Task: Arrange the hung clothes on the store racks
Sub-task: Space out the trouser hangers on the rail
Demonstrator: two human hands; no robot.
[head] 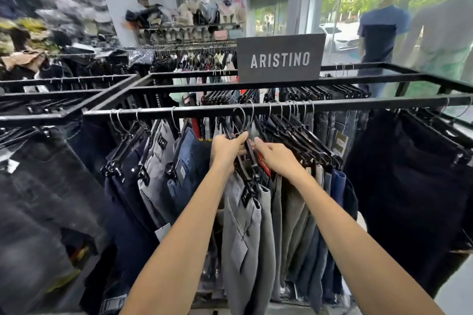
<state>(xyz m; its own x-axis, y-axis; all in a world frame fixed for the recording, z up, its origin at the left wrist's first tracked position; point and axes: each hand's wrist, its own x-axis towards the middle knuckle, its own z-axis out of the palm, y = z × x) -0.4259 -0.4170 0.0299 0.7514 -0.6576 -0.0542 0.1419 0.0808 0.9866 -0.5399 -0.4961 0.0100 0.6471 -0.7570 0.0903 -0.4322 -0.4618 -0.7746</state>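
A black metal rack rail [194, 111] runs across in front of me, hung with trousers on black clip hangers. My left hand [228, 147] grips the top of a black hanger [246, 161] that carries grey trousers [245, 233]. My right hand [275, 156] reaches in just right of it, fingers on the neighbouring hangers by a red tag [265, 165]. Grey, blue and navy trousers [163, 176] hang spaced out to the left. A tight bunch of hangers [302, 146] with grey and blue trousers sits to the right.
A dark sign reading ARISTINO [280, 59] stands on the rack's top frame. Dark jeans [409, 186] hang on the right side rail, black jeans [43, 199] on the left rack. A mannequin in a blue shirt [381, 33] stands by the window. Shelves of bags [194, 18] line the back.
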